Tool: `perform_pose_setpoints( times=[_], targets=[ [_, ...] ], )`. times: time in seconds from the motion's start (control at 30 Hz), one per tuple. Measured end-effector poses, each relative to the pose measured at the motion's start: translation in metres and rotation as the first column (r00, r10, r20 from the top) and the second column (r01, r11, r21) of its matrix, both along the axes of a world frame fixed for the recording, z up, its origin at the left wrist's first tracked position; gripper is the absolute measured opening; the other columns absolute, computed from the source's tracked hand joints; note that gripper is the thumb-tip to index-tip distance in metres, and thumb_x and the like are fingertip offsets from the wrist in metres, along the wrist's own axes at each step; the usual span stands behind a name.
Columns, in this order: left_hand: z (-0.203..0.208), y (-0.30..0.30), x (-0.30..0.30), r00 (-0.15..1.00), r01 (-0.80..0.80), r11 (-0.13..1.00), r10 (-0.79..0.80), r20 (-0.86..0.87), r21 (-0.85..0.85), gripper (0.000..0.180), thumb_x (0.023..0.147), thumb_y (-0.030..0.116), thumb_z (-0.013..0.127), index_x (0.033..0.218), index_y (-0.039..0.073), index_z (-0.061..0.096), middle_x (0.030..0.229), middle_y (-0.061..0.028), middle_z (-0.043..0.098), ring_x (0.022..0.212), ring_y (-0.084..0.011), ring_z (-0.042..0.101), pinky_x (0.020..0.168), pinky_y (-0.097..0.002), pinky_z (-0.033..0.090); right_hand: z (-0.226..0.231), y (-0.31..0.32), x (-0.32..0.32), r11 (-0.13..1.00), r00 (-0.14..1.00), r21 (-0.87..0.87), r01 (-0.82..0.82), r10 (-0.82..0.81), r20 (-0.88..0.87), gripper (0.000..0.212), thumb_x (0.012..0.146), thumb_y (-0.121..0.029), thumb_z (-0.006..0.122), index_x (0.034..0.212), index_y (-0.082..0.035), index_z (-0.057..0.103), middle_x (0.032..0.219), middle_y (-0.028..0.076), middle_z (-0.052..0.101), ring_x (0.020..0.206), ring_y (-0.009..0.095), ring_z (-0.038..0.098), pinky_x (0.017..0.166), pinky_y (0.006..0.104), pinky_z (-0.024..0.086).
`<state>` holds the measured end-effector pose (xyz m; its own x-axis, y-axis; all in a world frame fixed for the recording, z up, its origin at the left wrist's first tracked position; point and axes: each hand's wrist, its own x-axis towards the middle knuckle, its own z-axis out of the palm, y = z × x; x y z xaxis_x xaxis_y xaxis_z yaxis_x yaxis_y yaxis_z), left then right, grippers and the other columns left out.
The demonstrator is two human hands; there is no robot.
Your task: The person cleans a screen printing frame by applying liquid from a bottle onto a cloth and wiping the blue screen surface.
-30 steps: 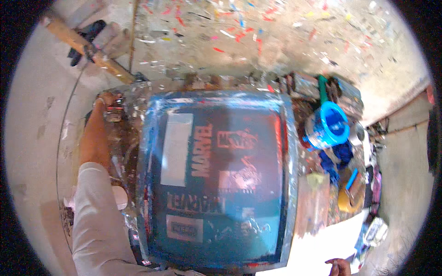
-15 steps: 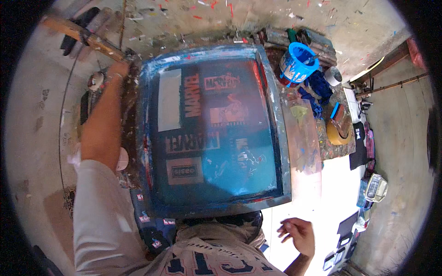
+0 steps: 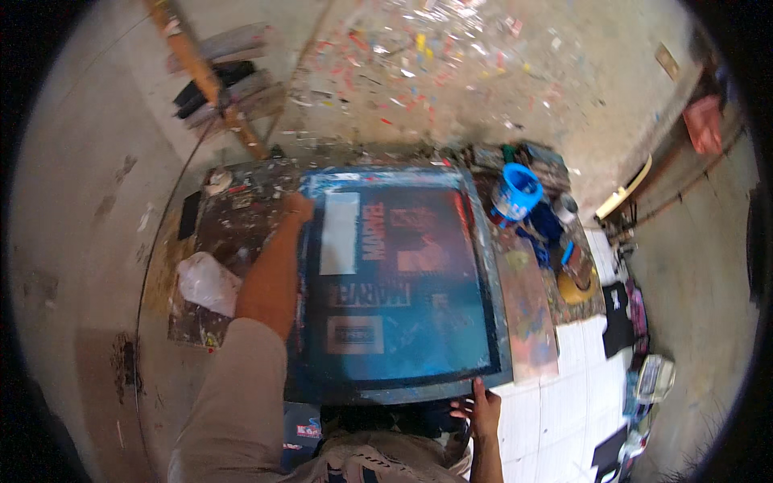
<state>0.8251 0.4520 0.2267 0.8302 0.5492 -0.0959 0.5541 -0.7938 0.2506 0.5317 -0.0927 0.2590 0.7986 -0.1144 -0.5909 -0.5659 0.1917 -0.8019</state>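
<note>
A screen-printing frame (image 3: 403, 390) with a dark, ink-smeared rim lies in front of me. Its blue-green mesh (image 3: 439, 342) carries several pale stencil designs, with a reddish patch at the upper right. At the frame's left rim, toward the far end, my left hand (image 3: 299, 209) is closed round the edge; its fingers are partly hidden and blurred. My right hand (image 3: 483, 409) grips the near right corner, thumb on top of the rim and fingers below it.
The stained worktable (image 3: 241, 229) bears a white plastic bag (image 3: 208, 282) at left. Right of the frame stand a blue ink bucket (image 3: 517, 195), a blue rag (image 3: 541, 229), a grey-white can (image 3: 566, 209), a yellow tape roll (image 3: 574, 287) and a pinkish board (image 3: 527, 322). Dark shirts (image 3: 302, 431) lie near me.
My left hand has come from beyond the frame's far left corner onto its left rim. My right hand has risen to the near right corner and taken hold. The view has tilted upward.
</note>
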Motion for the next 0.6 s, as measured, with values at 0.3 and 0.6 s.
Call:
perform_pose_setpoints(
  times=[0.3, 0.6],
  targets=[
    [-0.014, -0.002, -0.025, 0.942, -0.158, 0.987, 0.146, 0.304, 0.015, 0.036, 0.09, 0.028, 0.06, 0.103, -0.005, 0.067, 0.109, -0.0287, 0.065, 0.103, -0.0421, 0.064, 0.092, -0.0472, 0.051, 0.001, -0.003, -0.013, 0.995, 0.996, 0.081, -0.066, 0.06, 0.069, 0.046, 0.098, -0.034, 0.056, 0.106, 0.012, 0.056, 0.087, 0.021, 0.066, 0.064, 0.029, 0.07, 0.046, 0.0327, 0.058],
    [0.035, 0.017, -0.036, 0.92, -0.083, 0.996, 0.08, 0.385, -0.008, 0.047, 0.09, 0.036, 0.062, 0.097, -0.011, 0.066, 0.104, -0.0327, 0.064, 0.101, -0.0469, 0.062, 0.089, -0.0496, 0.049, -0.003, -0.004, -0.05, 0.978, 0.999, 0.206, -0.021, 0.013, 0.042, 0.048, 0.097, -0.033, 0.06, 0.113, 0.011, 0.05, 0.095, 0.021, 0.063, 0.066, 0.029, 0.07, 0.047, 0.0342, 0.059]
  ],
)
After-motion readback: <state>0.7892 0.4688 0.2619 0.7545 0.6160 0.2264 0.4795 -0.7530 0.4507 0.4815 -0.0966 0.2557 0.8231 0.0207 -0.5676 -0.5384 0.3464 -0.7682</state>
